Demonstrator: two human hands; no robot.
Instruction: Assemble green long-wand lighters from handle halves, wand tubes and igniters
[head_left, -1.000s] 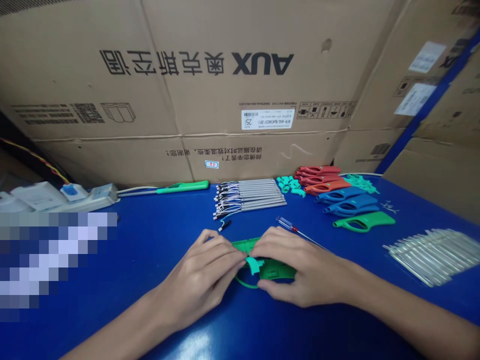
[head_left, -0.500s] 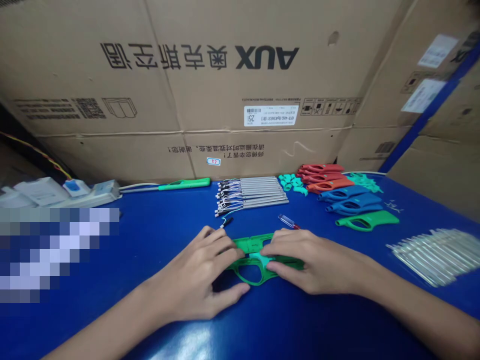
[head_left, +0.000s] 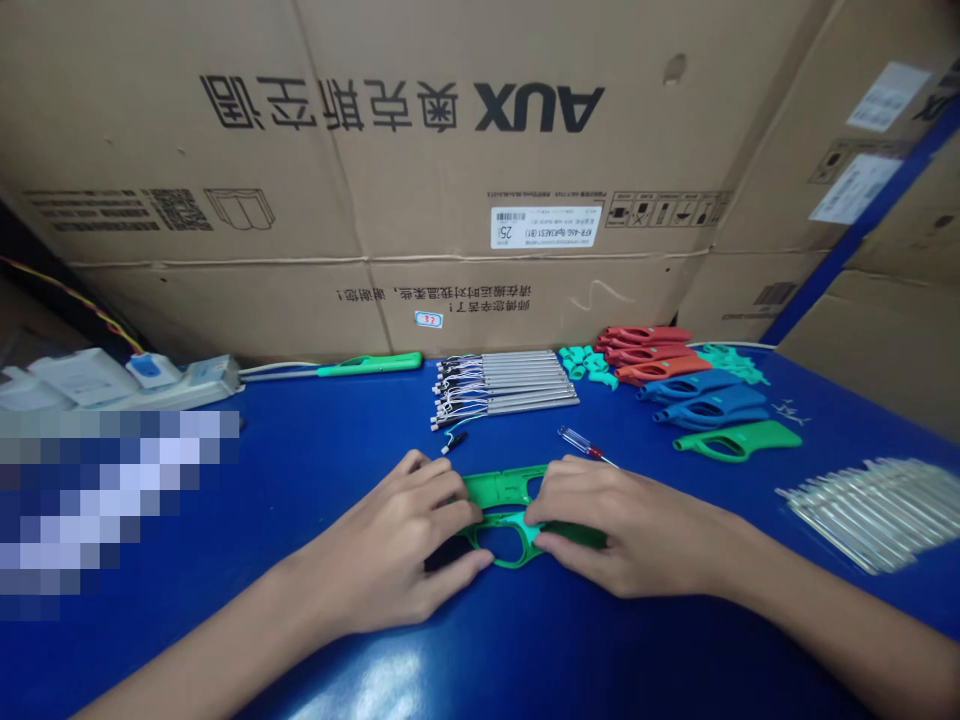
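left hand (head_left: 382, 548) and right hand (head_left: 634, 530) clamp a green plastic lighter housing (head_left: 501, 488) from either side, almost meeting over it (grip loop toward the body). housing lies on the blue table (head_left: 525, 640). just beyond: a small screwdriver (head_left: 579, 443). farther: wired metal tubes (head_left: 502, 385), blue lighter shells (head_left: 709, 400), red lighter shells (head_left: 646, 352), then cardboard cartons (head_left: 450, 200).

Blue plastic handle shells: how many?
2: the upper blue plastic handle shell and the lower blue plastic handle shell, adjacent at right on the blue tabletop. Others may be hidden beneath.
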